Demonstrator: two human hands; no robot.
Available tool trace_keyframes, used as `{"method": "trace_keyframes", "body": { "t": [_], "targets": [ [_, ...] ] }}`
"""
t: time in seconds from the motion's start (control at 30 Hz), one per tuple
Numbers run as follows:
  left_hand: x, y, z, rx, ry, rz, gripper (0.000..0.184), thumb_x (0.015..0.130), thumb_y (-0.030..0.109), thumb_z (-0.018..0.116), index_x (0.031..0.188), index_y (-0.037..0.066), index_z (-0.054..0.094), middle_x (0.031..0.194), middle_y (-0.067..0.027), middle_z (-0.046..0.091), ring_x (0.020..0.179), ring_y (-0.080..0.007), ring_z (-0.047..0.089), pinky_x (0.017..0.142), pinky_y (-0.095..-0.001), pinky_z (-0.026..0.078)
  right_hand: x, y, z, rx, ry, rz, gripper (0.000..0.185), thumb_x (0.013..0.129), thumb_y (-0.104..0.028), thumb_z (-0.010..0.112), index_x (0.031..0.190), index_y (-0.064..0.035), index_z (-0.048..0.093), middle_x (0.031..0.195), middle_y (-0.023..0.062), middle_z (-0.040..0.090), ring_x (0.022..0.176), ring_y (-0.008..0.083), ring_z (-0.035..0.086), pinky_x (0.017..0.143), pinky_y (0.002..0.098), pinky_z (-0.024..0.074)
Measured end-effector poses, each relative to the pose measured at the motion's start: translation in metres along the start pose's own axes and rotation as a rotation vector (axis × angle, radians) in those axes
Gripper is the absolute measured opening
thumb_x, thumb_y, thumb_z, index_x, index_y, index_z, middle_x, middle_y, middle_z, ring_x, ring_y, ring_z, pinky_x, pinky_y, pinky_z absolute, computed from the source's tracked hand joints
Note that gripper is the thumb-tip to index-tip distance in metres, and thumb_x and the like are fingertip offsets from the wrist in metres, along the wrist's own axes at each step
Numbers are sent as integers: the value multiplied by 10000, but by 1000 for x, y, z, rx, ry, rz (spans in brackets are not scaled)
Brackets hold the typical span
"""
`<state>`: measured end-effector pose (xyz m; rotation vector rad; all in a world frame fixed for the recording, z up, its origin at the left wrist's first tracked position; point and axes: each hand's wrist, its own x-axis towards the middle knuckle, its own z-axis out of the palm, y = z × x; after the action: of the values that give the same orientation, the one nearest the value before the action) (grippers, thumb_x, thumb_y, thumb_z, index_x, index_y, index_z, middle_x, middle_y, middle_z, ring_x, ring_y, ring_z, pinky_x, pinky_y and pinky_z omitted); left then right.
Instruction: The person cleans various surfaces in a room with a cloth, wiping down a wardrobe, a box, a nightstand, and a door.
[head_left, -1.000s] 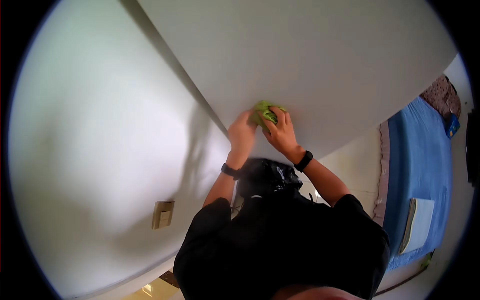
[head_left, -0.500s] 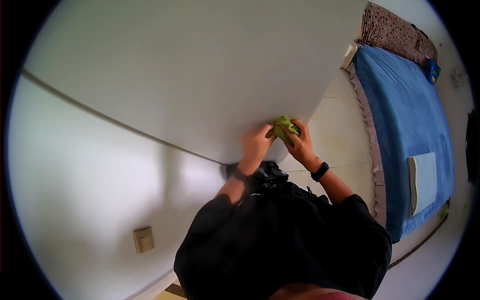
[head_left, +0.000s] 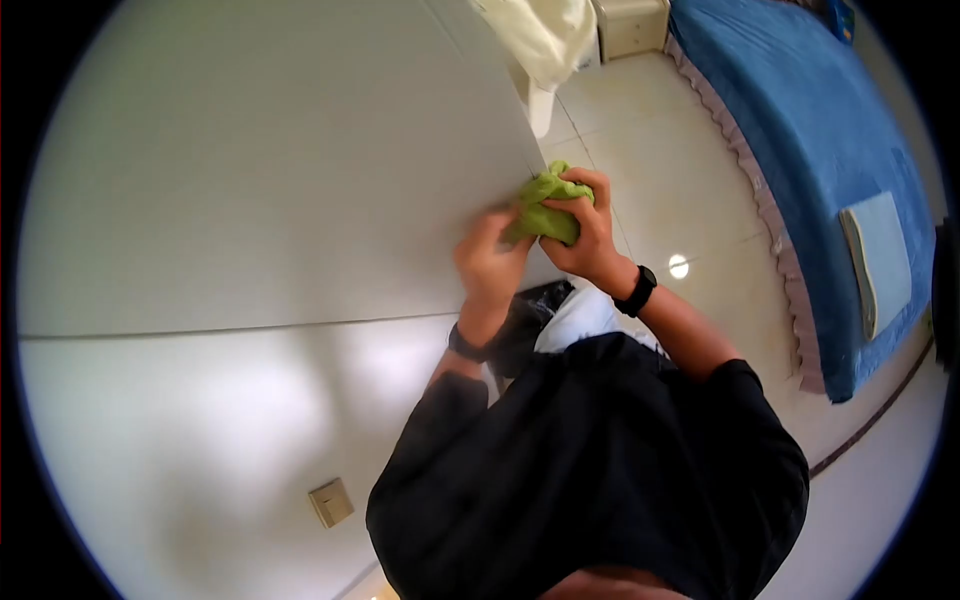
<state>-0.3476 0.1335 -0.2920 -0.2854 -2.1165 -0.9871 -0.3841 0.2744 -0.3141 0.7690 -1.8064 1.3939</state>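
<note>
On my far left, a smooth grey panel (head_left: 260, 180) meets the white wall (head_left: 180, 410), where a light switch (head_left: 331, 502) sits lower down. Next comes the person's left hand (head_left: 492, 262), blurred against the panel; I can't tell whether its fingers grip anything. A black plastic bag (head_left: 522, 330) shows below it. The crumpled green cloth (head_left: 552, 222) is at the panel's right edge, between the hands, bunched in the curled fingers of the right hand (head_left: 590, 242). Farther right, across the tiled floor (head_left: 650, 130), a blue-covered bed (head_left: 820, 150) carries a folded pale-blue textile (head_left: 880, 260).
</note>
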Motion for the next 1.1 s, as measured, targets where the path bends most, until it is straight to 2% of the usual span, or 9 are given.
{"method": "trace_keyframes", "body": {
  "t": [0.2,0.3,0.5,0.53,0.63,0.77,0.9,1.03,1.1],
  "targets": [
    [-31,-27,15,82,-106,-13,262,673,16,792,896,37,656,743,-81,649,609,-172,595,580,-282,487,-37,16,3,5,-75,167,440,624,6,748,1017,-97,582,1142,174,471,1072,358,447,881,409,430],
    [-45,-23,29,60,-18,-100,272,677,23,792,902,35,639,754,-97,641,619,-207,599,585,-296,484,-27,17,-3,23,-143,181,392,620,22,699,982,-53,570,1147,198,448,1077,358,465,892,399,431],
    [-21,-8,20,55,-14,41,299,681,3,779,932,21,617,775,-111,630,630,-234,596,597,-302,484,15,19,-24,227,-359,147,384,615,-8,748,961,-96,605,1110,160,465,1032,329,476,857,373,435],
    [-25,-12,18,101,-20,26,278,689,27,776,926,46,631,846,-117,656,736,-309,653,617,-366,521,23,19,-26,273,-384,125,376,619,-23,758,957,-107,619,1099,154,476,1024,325,479,850,371,436],
    [-26,-10,24,73,76,18,255,709,13,750,933,26,628,856,-138,654,740,-321,654,642,-363,524,60,22,-38,427,-509,-15,349,643,-59,758,954,-142,624,1061,129,509,1019,323,477,848,379,429],
    [-30,9,40,161,151,9,281,759,9,718,1001,-40,584,894,-125,620,773,-222,603,678,-299,486,81,46,-41,627,-664,-125,326,674,-72,731,976,-152,639,1032,99,517,958,309,499,797,362,446],
    [-45,20,43,25,63,-335,307,784,114,726,1024,-29,596,970,-143,672,872,-235,650,763,-330,517,78,79,-33,829,-699,-256,294,670,-65,735,943,-102,633,1082,118,486,958,312,508,820,366,458],
    [-44,13,56,389,-92,26,451,642,176,881,966,2,622,871,-122,686,749,-272,667,693,-338,533,63,128,-35,881,-840,3,405,687,-101,757,1052,-111,580,1214,166,493,1090,365,502,901,438,445],
    [-41,22,77,559,-65,-18,453,630,165,891,974,20,634,832,-114,687,662,-272,656,607,-323,526,66,149,-35,890,-988,80,564,662,-108,769,1172,-120,528,1260,161,439,1154,376,448,961,410,419]
  ]
}}
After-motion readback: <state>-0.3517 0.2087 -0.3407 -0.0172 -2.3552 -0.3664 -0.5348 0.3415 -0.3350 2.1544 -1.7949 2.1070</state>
